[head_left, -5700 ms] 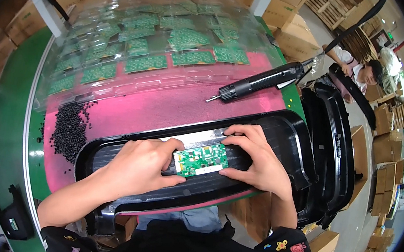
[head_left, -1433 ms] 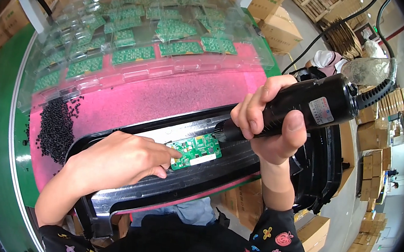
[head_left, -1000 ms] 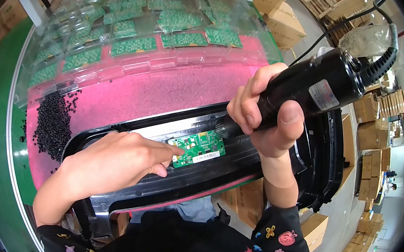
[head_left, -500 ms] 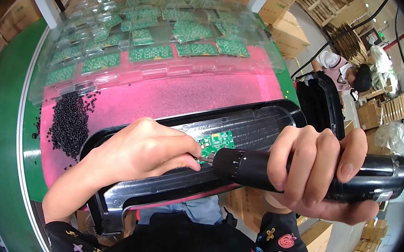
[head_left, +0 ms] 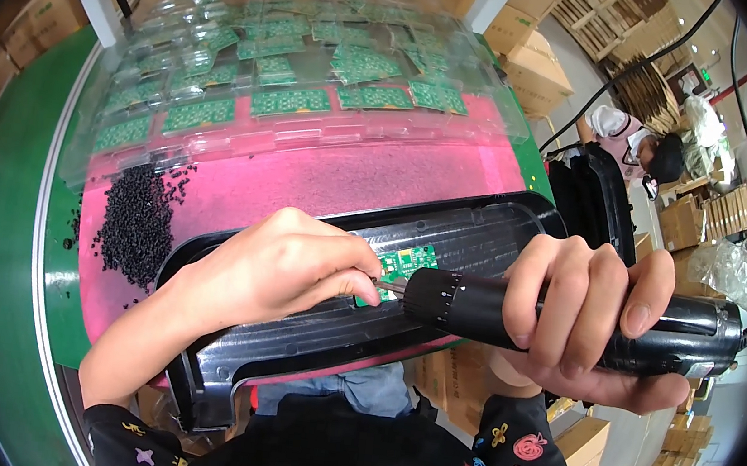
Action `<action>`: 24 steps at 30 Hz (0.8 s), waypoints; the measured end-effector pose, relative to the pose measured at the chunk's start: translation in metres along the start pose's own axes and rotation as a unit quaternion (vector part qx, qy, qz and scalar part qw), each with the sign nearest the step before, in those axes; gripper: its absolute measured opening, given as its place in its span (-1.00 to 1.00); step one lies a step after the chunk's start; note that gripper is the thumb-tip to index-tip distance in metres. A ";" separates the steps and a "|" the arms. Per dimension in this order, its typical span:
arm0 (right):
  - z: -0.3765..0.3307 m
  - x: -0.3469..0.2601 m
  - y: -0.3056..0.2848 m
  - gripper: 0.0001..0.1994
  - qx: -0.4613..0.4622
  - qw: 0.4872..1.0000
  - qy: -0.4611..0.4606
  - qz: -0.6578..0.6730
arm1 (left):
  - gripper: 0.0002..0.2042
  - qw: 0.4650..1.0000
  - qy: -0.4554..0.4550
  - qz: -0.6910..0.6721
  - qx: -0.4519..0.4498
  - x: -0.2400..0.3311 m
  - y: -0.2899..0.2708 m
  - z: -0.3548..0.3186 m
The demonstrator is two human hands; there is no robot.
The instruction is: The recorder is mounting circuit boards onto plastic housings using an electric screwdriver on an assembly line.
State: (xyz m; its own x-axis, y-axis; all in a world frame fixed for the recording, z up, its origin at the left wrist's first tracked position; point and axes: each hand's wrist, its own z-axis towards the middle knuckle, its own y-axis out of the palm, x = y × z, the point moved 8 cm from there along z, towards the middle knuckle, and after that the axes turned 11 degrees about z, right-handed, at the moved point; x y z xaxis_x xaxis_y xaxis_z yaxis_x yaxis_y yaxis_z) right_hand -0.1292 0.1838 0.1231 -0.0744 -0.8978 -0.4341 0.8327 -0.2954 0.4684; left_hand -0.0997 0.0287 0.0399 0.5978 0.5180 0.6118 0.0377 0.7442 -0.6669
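My right hand (head_left: 571, 304) is wrapped round a black electric screwdriver (head_left: 475, 306), held nearly level with its bit pointing left. My left hand (head_left: 293, 261) is closed in a pinch of thumb and forefinger at the tip of the bit; whatever small piece sits between the fingertips is hidden. Just behind the bit, a green circuit board (head_left: 416, 258) lies inside a long black plastic housing (head_left: 473, 239). The left hand and the screwdriver cover part of the board.
On the pink mat (head_left: 307, 171), a heap of small black screws (head_left: 133, 226) lies to the left. Clear plastic trays (head_left: 248, 129) of green circuit boards stand behind. Another black housing (head_left: 614, 199) is at the right, with a co-worker (head_left: 629, 137) beyond. Black cables hang at the right.
The view has shifted slightly. My left fingertips remain at the bit's tip, and the right hand keeps its hold on the screwdriver.
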 end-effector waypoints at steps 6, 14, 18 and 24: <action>0.002 0.004 0.001 -0.57 -0.006 1.000 0.008 -0.001 | -0.85 1.000 0.022 -0.004 -0.011 0.000 0.003 -0.001; 0.002 0.011 -0.001 -0.55 -0.020 0.999 0.029 -0.011 | -0.85 0.998 -0.020 -0.027 -0.050 -0.008 0.009 -0.003; 0.001 0.011 0.000 -0.55 -0.031 0.999 0.034 -0.010 | -0.85 0.998 0.006 -0.048 -0.048 -0.006 0.010 -0.003; 0.003 0.013 0.003 -0.51 -0.037 0.998 0.042 -0.033 | -0.86 0.996 -0.039 -0.045 -0.059 -0.009 0.012 -0.004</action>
State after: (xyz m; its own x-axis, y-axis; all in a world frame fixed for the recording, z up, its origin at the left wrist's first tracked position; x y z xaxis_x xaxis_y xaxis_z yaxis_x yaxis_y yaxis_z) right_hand -0.1293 0.1700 0.1211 -0.0870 -0.8451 -0.5275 0.8662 -0.3257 0.3790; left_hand -0.1017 0.0314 0.0242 0.5244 0.4857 0.6993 0.1856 0.7364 -0.6506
